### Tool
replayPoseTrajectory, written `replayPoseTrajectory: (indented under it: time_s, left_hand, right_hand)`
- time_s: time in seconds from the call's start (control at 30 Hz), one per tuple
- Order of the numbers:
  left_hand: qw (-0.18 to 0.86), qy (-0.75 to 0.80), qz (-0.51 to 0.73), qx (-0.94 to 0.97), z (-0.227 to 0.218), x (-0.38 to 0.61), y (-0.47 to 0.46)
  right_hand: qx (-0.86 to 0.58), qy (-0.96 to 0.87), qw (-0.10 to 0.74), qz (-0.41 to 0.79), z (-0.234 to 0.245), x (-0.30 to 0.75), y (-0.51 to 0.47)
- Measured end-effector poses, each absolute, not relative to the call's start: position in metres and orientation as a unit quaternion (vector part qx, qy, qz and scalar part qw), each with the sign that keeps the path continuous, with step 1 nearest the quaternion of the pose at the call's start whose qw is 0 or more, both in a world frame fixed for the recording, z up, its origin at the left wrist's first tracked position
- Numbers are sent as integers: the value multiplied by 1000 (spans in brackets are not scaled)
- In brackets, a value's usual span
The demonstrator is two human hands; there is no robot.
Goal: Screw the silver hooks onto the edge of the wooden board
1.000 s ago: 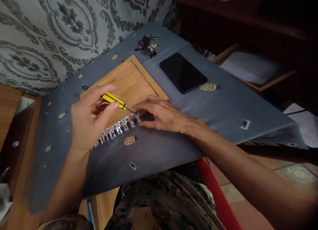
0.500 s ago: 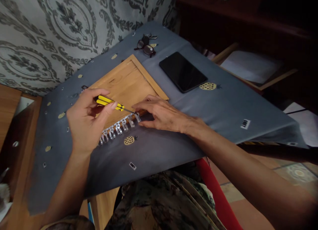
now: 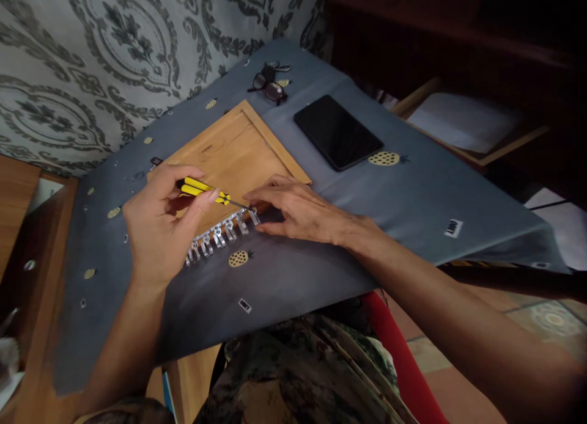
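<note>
My left hand (image 3: 162, 219) is closed around the handle of a yellow and black screwdriver (image 3: 205, 190). The screwdriver's thin shaft slants down to the right, its tip at the rightmost metal hook (image 3: 254, 216). At that same hook, the thumb and fingers of my right hand (image 3: 298, 213) pinch from the right side. Several more silvery metal hooks (image 3: 217, 236) line the near edge of a framed wooden board (image 3: 238, 146), which lies flat on the table. Whether a screw sits under the tip is too small to tell.
A black tablet (image 3: 338, 132) lies right of the board on the grey tablecloth (image 3: 293, 271). Beyond the board are eyeglasses (image 3: 269, 89) and keys (image 3: 278, 68). The patterned wall (image 3: 128, 45) borders the table's far left side. An open drawer (image 3: 472, 121) stands at the right.
Both hands stay in nearly the same place, with the screwdriver tip still at the rightmost hook. My left thumb has shifted very slightly along the handle.
</note>
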State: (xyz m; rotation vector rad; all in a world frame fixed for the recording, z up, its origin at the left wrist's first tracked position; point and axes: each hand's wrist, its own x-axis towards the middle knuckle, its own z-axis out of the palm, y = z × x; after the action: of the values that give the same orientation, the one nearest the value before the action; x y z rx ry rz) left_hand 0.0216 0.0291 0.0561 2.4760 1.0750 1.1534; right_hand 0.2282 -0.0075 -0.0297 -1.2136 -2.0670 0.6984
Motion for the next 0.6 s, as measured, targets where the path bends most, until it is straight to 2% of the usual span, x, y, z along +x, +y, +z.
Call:
replayPoseTrajectory:
  time_s: [0.27, 0.47, 0.6]
  left_hand:
    - [137, 339, 373, 853, 62, 26, 35]
    - [117, 312, 338, 880, 67, 30, 38]
    - [157, 285, 331, 886, 69, 32, 40]
  right_hand:
    - [-459, -788, 314, 263, -30, 229, -8]
    - [-458, -785, 319, 269, -28, 229, -8]
    - [-454, -785, 324, 271, -29, 229, -7]
